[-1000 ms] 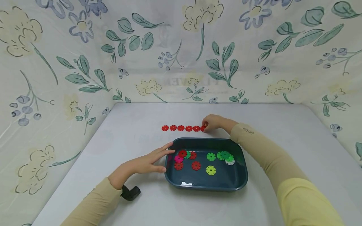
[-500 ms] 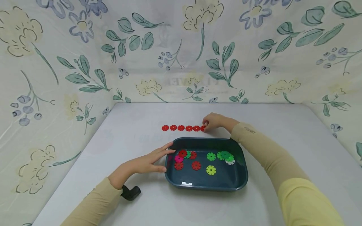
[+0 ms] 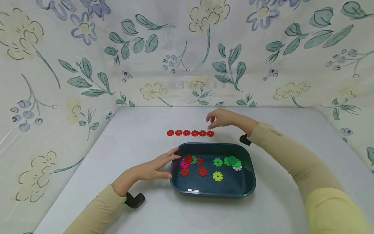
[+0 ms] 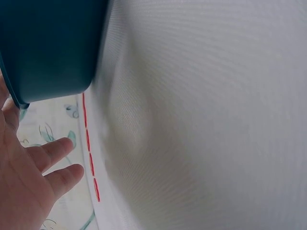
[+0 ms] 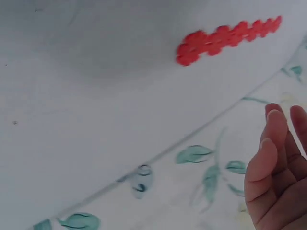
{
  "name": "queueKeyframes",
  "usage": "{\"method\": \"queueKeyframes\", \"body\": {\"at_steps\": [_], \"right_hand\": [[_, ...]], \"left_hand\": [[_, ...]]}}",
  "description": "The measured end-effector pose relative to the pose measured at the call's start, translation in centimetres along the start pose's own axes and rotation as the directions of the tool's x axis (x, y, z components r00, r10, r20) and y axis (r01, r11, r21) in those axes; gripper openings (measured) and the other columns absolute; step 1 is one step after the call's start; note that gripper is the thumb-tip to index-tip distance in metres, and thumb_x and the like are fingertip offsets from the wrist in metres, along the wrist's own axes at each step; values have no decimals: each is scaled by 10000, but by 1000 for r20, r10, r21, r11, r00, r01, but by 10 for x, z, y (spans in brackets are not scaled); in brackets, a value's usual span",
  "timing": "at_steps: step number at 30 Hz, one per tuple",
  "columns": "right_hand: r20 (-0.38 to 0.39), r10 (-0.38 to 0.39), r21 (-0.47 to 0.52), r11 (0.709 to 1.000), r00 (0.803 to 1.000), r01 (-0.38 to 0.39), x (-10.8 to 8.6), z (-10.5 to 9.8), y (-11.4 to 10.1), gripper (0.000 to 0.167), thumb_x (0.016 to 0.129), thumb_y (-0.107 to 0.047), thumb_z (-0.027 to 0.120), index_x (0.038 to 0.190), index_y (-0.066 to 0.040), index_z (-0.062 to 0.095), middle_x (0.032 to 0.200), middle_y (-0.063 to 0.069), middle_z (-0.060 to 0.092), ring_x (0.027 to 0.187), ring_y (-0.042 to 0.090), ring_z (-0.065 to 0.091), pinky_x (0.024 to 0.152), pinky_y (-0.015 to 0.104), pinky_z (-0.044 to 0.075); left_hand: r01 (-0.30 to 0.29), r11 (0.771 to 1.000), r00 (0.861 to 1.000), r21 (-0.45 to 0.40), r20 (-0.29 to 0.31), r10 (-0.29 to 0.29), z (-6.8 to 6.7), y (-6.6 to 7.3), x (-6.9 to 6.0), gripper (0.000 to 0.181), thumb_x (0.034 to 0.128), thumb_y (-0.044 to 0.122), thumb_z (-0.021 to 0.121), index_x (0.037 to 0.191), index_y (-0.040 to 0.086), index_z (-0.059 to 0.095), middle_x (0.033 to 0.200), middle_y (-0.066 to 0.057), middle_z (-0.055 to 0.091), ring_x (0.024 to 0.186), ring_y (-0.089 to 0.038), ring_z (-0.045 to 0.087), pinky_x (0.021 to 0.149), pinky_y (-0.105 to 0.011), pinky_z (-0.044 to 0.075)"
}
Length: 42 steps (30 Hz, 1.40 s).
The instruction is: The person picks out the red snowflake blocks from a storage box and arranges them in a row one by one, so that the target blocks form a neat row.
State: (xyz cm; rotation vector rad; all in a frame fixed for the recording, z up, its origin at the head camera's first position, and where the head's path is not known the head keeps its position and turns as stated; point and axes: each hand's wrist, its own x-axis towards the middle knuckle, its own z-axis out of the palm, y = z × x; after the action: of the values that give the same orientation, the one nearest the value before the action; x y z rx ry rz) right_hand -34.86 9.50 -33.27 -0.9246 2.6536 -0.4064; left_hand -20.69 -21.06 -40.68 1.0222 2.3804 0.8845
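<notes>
Several red notched plastic discs (image 3: 194, 133) lie flat in a straight row behind the dark blue tray (image 3: 201, 188). Just above and behind the rightmost red disc (image 3: 210, 133) hovers my right hand (image 3: 221, 118), its fingers loosely bent with nothing between them. In the right wrist view that hand (image 5: 280, 177) is apart from the row. My left hand (image 3: 153, 167) rests against the tray's left rim, fingers spread. In the left wrist view, part of the left hand (image 4: 29, 177) shows beside the tray wall (image 4: 53, 48).
Inside the tray are loose discs: a red disc (image 3: 202, 171), a green disc (image 3: 218, 162), a yellow disc (image 3: 217, 176), a pink disc (image 3: 184, 164) and others partly overlapping. Black wrist cameras sit at both wrists. A floral sheet (image 3: 187, 65) borders the white table (image 3: 146, 120).
My right hand has let go of the rightmost red disc and lifted up and back from it. That disc stays at the row's end. The left hand and tray have not moved.
</notes>
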Motion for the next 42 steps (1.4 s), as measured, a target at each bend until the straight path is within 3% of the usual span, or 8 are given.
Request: {"method": "queueKeyframes", "body": {"at_steps": [7,12,16,21,26,33,42], "right_hand": [[-4,-132,-139,982,991,130,-25,-2,-31,376,810,-296,693,1125,-103,621,997,63,650,813,178,565,698,303,497],[32,-229,-112,966,973,231,-34,10,-51,392,806,-298,697,1137,-102,619,1000,46,652,831,157,576,722,275,499],[112,-269,-96,955,957,280,-40,26,-65,395,803,-283,702,1145,-104,615,994,30,640,863,158,570,741,265,492],[215,-268,-126,946,939,299,-39,50,-72,409,792,-302,712,1149,-128,614,1013,5,624,934,140,560,780,273,487],[269,-242,-167,942,932,292,-35,70,-72,414,775,-316,726,1140,-151,622,1023,-23,613,928,115,565,754,254,490],[287,-236,-177,940,929,293,-37,87,-70,382,762,-317,736,1102,-172,638,982,-41,601,878,80,541,702,204,482],[293,-230,-202,934,928,295,-39,94,-70,354,786,-272,722,1113,-159,646,1067,-15,612,882,84,556,765,223,488]], "left_hand": [[11,1000,1000,-1,-1,-11,0,0,1,664,863,274,607,1431,151,287,1546,-40,20,1396,-300,59,1028,-591,249],[19,1000,1000,-4,0,-19,0,2,0,663,863,285,603,1431,159,286,1545,-44,23,1394,-303,64,1023,-595,253],[10,1000,1000,-9,3,-10,0,3,0,657,871,275,597,1433,148,282,1546,-35,17,1395,-301,59,1032,-600,230],[6,1000,1000,-10,5,-6,-1,3,0,657,873,266,597,1433,135,279,1547,-32,11,1398,-301,50,1040,-599,212],[6,1000,1000,-8,3,-6,0,2,-1,657,874,268,594,1435,142,277,1547,-28,9,1399,-297,46,1040,-596,215],[-6,1000,1000,-7,1,6,1,1,0,656,879,282,590,1435,137,274,1547,-32,9,1397,-306,54,1034,-606,216],[3,1000,1000,4,-3,-3,1,0,0,663,874,277,597,1434,131,275,1546,-38,13,1397,-304,51,1029,-596,240]]}}
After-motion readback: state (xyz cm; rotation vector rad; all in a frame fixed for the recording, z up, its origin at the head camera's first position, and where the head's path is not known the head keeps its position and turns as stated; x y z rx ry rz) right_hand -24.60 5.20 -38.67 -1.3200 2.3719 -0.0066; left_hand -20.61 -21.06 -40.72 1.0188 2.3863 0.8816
